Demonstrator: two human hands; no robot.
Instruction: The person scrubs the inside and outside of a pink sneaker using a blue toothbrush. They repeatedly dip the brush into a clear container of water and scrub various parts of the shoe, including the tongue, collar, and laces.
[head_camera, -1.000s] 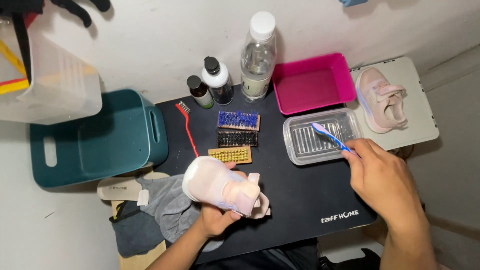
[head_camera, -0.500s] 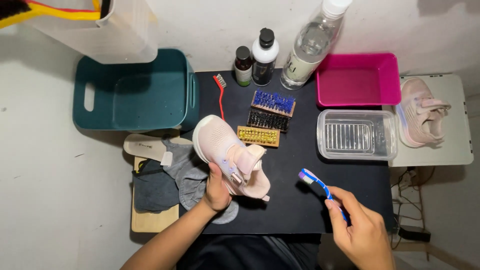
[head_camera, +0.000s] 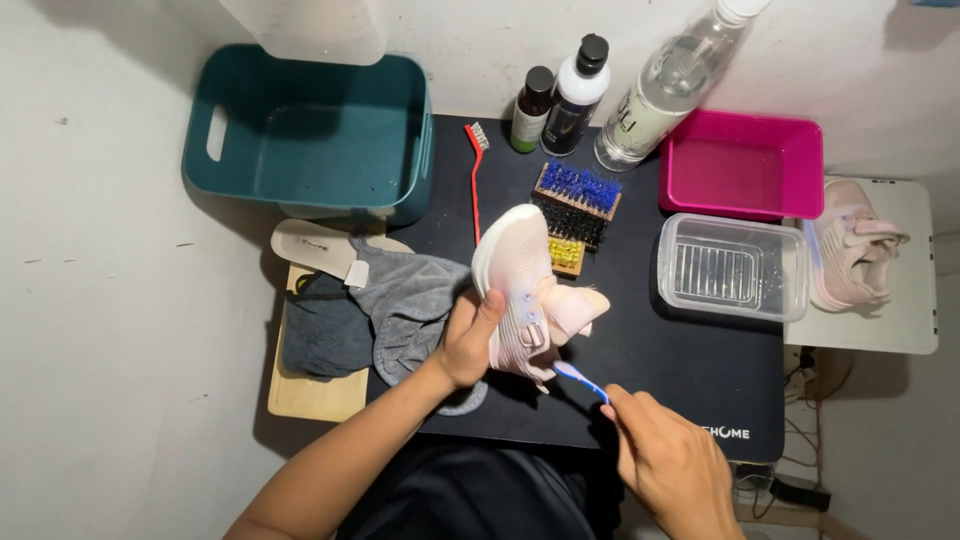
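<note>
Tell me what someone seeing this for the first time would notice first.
Most striking is the pale pink shoe, held above the middle of the black mat by the left hand, while the right hand touches a blue toothbrush to its lower edge. Next come the bright pink tub at the mat's far right corner and the teal bin off its far left. A second pink shoe lies on the white board to the right.
</note>
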